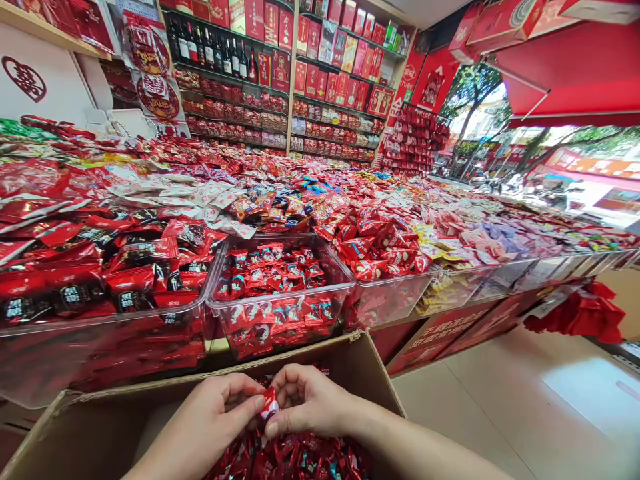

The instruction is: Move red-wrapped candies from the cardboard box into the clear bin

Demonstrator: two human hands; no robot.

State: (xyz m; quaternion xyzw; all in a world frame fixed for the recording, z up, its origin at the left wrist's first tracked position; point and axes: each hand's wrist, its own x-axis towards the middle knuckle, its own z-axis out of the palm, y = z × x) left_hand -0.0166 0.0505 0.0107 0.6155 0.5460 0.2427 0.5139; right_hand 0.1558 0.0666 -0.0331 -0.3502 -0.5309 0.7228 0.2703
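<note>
Between my two hands is one small red candy packet [269,404] with a pale patch on it. My left hand [220,413] pinches its left side with thumb and fingers, while my right hand [305,400] grips the right side. Both hands are over an open cardboard box [370,363], above a pile of shiny red wrapped candies [305,457]. Just beyond the box stands a clear plastic bin [345,273] filled with small red and teal candies.
Larger red and black packets [135,287] fill a bin at the left. Red packets [375,250] and pastel ones [485,240] extend rightward along the counter. Shelves [293,80] with bottles and red boxes stand behind. Tiled floor [480,400] shows at the right.
</note>
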